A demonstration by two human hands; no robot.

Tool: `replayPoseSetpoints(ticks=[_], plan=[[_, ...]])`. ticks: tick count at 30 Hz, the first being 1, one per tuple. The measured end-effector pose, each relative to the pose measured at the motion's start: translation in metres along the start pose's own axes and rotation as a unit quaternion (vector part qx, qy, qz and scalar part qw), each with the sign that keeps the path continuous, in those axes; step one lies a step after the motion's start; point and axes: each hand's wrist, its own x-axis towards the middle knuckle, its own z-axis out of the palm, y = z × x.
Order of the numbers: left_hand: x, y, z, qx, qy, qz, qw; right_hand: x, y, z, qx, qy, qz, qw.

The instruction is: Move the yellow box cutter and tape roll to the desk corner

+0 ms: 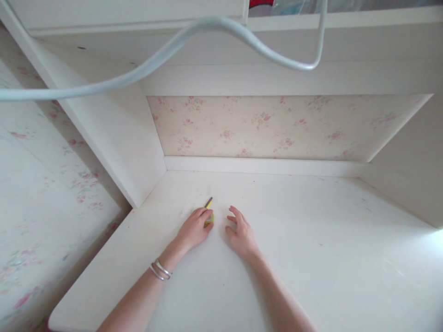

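Note:
My left hand [195, 229] is closed around what looks like a small yellow tape measure [209, 220], low over the white desktop. The fingers and thumb cover much of it. A slim yellow and dark strip [208, 202] shows just beyond the fingers; whether it belongs to the same object I cannot tell. To the right, a short gap away, my right hand [241, 234] has its fingers apart and slightly bent, with nothing in them. Two silver bangles [161, 269] circle my left wrist.
The white desktop [294, 276] runs back to a low ledge [266, 166] and floral wallpaper [259, 124]. Side panels [114, 133] stand left and right, with a shelf unit [277, 76] overhead. A thick white cable or tube [214, 23] crosses the upper view.

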Motion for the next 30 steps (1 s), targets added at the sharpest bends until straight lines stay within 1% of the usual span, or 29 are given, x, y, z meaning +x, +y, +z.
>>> replayPoseSetpoints(ticks=[4,6,9,11,17,19,21,23,24,27,30], plan=[[0.003,-0.046,-0.03,0.006,-0.028,-0.039,0.999,0.001,0.0,0.0,0.004,-0.015,0.009,1.0],[0.005,-0.068,-0.045,0.008,-0.027,-0.057,0.998,0.001,0.0,0.0,-0.001,-0.016,0.008,1.0],[0.008,-0.093,-0.061,0.007,-0.028,-0.111,0.993,0.002,0.0,0.001,-0.01,-0.013,0.004,1.0],[0.009,-0.103,-0.067,0.0,-0.039,-0.136,0.99,0.003,-0.001,0.001,-0.01,-0.014,0.005,1.0],[0.015,-0.115,-0.08,-0.016,-0.055,-0.14,0.989,0.003,-0.002,0.0,-0.011,-0.005,0.009,1.0],[0.02,-0.122,-0.088,-0.014,-0.041,-0.144,0.989,0.004,-0.003,0.0,-0.007,0.003,0.009,1.0],[0.027,-0.134,-0.096,0.014,-0.008,-0.16,0.987,0.005,-0.003,0.0,-0.002,0.009,0.012,1.0],[0.034,-0.148,-0.104,0.062,0.022,-0.195,0.979,0.006,-0.003,-0.001,0.0,0.015,0.016,1.0],[0.038,-0.154,-0.106,0.083,0.027,-0.216,0.973,0.007,-0.003,-0.001,0.001,0.018,0.018,1.0],[0.048,-0.169,-0.108,0.11,0.011,-0.254,0.961,0.009,-0.001,-0.001,0.005,0.027,0.025,0.999],[0.055,-0.173,-0.102,0.101,0.001,-0.251,0.963,0.01,0.001,-0.001,0.012,0.029,0.025,0.999]])
